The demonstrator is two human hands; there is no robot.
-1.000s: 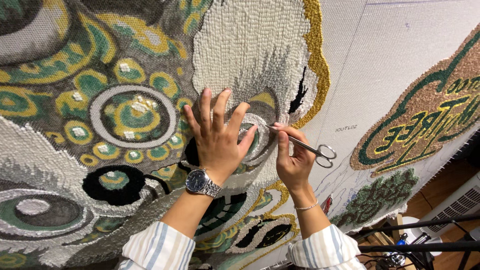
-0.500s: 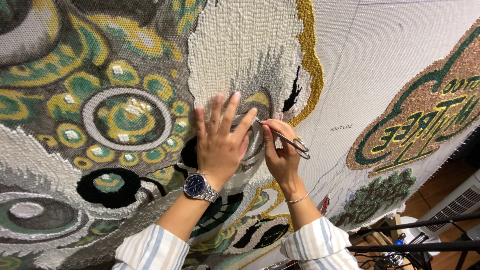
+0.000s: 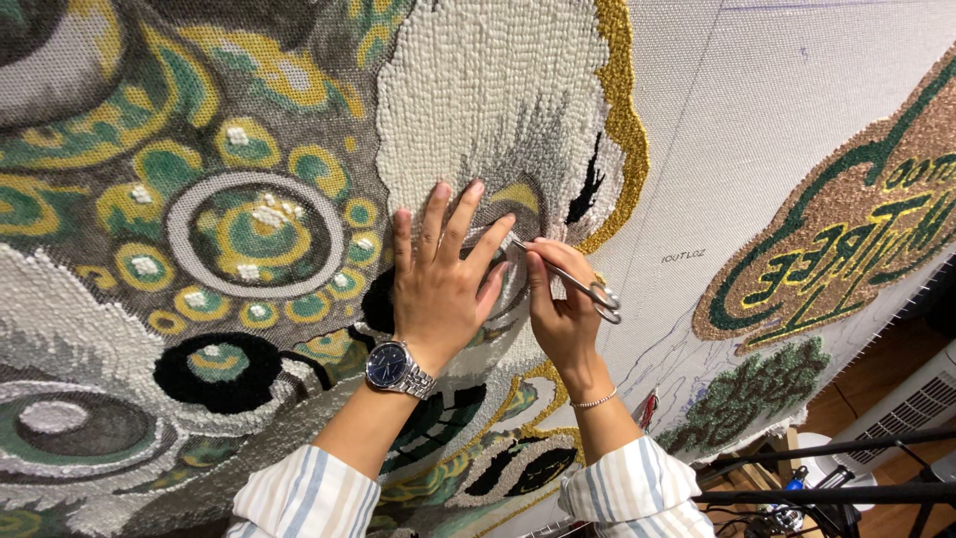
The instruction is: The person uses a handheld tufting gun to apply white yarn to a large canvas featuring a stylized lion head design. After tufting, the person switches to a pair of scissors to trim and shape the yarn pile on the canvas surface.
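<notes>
Left hand (image 3: 438, 289) flat on tufted rug (image 3: 249, 229), fingers spread, right hand (image 3: 560, 304) fingers gripping scissors (image 3: 573, 284), tips prob. at pile

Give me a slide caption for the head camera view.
Left hand pressed flat on multicoloured tufted rug; right hand holds small silver scissors against it.

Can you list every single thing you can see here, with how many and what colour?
Tufted yarn rug on stretched cloth: one, green, yellow, grey, white and black, filling the left and middle.
Bare white backing cloth: one, upper right.
Brown tufted patch with green lettering: one, far right.
Small metal scissors: one pair, silver, in the right hand.
Dark-faced metal wristwatch: one, silver, left wrist.
Thin bracelet: one, silver, right wrist.
Black metal bars: two, bottom right.
Striped sleeves: two, white and blue.
Left hand: spread flat on the rug.
Right hand: gripping the scissors.
</notes>
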